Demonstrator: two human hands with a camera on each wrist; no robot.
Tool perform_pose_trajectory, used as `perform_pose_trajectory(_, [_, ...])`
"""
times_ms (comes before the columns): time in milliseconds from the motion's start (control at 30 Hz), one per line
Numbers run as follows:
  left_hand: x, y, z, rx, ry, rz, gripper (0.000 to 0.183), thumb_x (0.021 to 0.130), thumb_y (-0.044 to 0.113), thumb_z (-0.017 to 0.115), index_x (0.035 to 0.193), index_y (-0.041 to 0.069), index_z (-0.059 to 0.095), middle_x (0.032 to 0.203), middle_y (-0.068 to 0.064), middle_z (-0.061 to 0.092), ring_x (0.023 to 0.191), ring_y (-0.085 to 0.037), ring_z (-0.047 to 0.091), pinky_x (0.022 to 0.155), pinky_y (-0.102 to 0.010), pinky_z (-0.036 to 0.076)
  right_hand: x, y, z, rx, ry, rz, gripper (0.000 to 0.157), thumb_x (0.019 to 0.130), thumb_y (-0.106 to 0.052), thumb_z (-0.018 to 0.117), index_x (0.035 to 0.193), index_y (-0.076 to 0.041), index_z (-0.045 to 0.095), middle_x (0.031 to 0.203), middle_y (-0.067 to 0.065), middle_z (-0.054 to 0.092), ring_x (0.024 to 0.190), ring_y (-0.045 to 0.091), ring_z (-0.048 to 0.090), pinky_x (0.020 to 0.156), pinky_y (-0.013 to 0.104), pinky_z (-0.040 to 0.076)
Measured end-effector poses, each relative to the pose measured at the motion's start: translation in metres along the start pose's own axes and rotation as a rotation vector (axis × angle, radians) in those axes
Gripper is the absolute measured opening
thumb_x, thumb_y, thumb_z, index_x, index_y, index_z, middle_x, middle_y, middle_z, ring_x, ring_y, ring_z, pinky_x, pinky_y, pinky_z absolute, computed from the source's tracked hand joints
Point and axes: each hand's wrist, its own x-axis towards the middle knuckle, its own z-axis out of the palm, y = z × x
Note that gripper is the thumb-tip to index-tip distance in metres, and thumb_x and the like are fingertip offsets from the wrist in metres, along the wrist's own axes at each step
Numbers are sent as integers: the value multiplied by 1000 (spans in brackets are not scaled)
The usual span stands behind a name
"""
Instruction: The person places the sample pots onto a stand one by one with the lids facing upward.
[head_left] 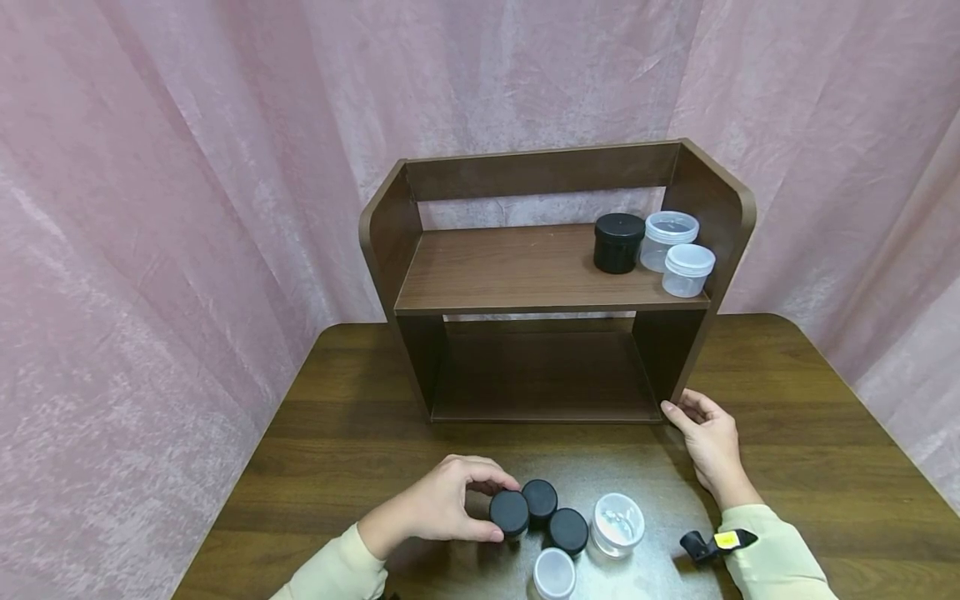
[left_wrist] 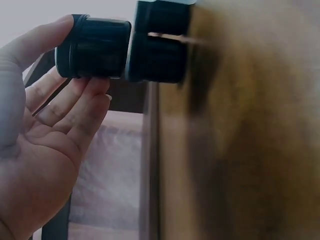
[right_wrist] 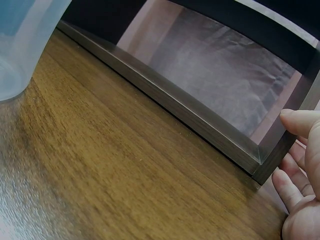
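Observation:
My left hand (head_left: 457,502) pinches a small black jar (head_left: 509,512) between thumb and fingers. In the left wrist view this jar (left_wrist: 100,48) is raised off the table, close to two other black jars (left_wrist: 162,42). From the head view, those are a black jar (head_left: 540,500) behind and another black jar (head_left: 567,532) to the right. At the lower right front corner of the brown wooden shelf (head_left: 551,311), my right hand (head_left: 711,442) holds the side panel. Its thumb lies against the panel's front, with the other fingers around the outer side, as the right wrist view shows.
A clear jar (head_left: 618,525) and a smaller frosted jar (head_left: 554,573) stand right of and in front of the black jars. On the upper board's right end are a larger black jar (head_left: 618,243) and two translucent lidded jars (head_left: 670,240). Pink curtains (head_left: 525,75) hang behind.

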Motion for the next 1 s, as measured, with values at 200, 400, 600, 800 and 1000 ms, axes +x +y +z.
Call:
perform_pose_trajectory(200, [13, 24, -15, 26, 76, 45, 47, 69, 6, 85, 113, 1, 66, 104, -4, 68, 96, -10, 63, 81, -32, 55, 0, -1, -1, -12, -6, -14, 41, 85, -18, 75, 118, 0, 59, 95, -15, 60, 94, 2, 55, 75, 8, 45])
perform_pose_trajectory(400, [26, 49, -30, 46, 159, 85, 45, 71, 7, 83, 112, 0, 67, 102, -6, 68, 93, -11, 63, 81, -31, 53, -2, -3, -1, 1, -4, -7, 38, 85, -17, 75, 116, 0, 59, 93, -15, 60, 93, 3, 55, 75, 9, 45])
perform_pose_trajectory(600, [41, 63, -39, 31, 216, 157, 44, 71, 1, 82, 111, -3, 66, 99, -11, 68, 88, -19, 63, 77, -29, 54, -1, -1, -2, 9, -12, -8, 34, 85, -17, 75, 113, -4, 61, 94, -14, 60, 93, 3, 55, 74, 9, 46])
perform_pose_trajectory(800, [55, 72, -46, 21, 256, 185, 42, 71, -2, 80, 111, -6, 66, 98, -14, 68, 85, -20, 62, 75, -31, 55, 0, 1, -3, 15, -21, -22, 35, 84, -18, 76, 113, -3, 62, 94, -14, 61, 93, 2, 56, 75, 9, 46])
perform_pose_trajectory(1000, [73, 57, -50, 8, 299, 178, 47, 70, 4, 84, 113, 0, 66, 98, -7, 68, 86, -12, 65, 75, -32, 57, -1, 0, -2, -2, -21, -18, 39, 85, -19, 75, 116, -1, 60, 95, -15, 60, 94, 2, 55, 76, 9, 45])
